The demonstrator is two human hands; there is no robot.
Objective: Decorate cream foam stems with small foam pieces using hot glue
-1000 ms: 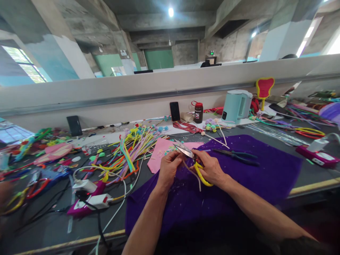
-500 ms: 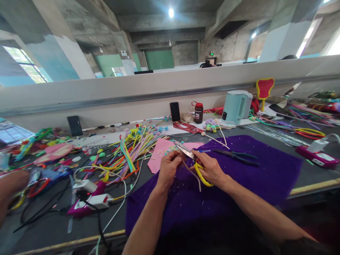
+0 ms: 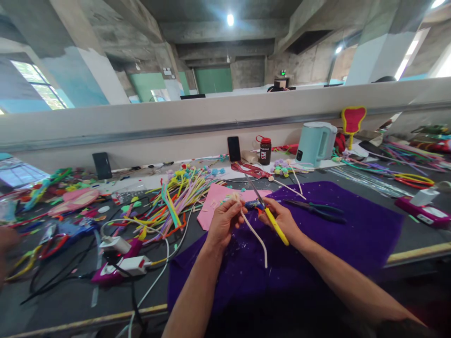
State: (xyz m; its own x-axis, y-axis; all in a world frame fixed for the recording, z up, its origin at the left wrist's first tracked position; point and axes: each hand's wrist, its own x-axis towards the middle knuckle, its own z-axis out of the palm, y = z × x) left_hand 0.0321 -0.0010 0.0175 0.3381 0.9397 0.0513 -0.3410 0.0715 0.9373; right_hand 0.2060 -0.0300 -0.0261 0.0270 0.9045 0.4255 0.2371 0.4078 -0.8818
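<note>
Two hands work with a fuzzy white stick and scissors over a purple cloth.

The left hand (image 3: 222,221) pinches the top end of a white pipe cleaner (image 3: 256,237) between thumb and fingers, and the rest of it hangs down in a curve over the purple felt cloth (image 3: 352,225). The right hand (image 3: 282,218) is closed around the yellow handles of the scissors (image 3: 268,214), just beside the left hand. The scissor blades point up and away and look almost together. Dark pliers (image 3: 315,209) lie on the cloth near the right hand. A pink felt sheet (image 3: 211,206) and a pile of colored pipe cleaners (image 3: 172,199) lie to the left. A light blue kettle (image 3: 314,142) stands at the back.
</note>
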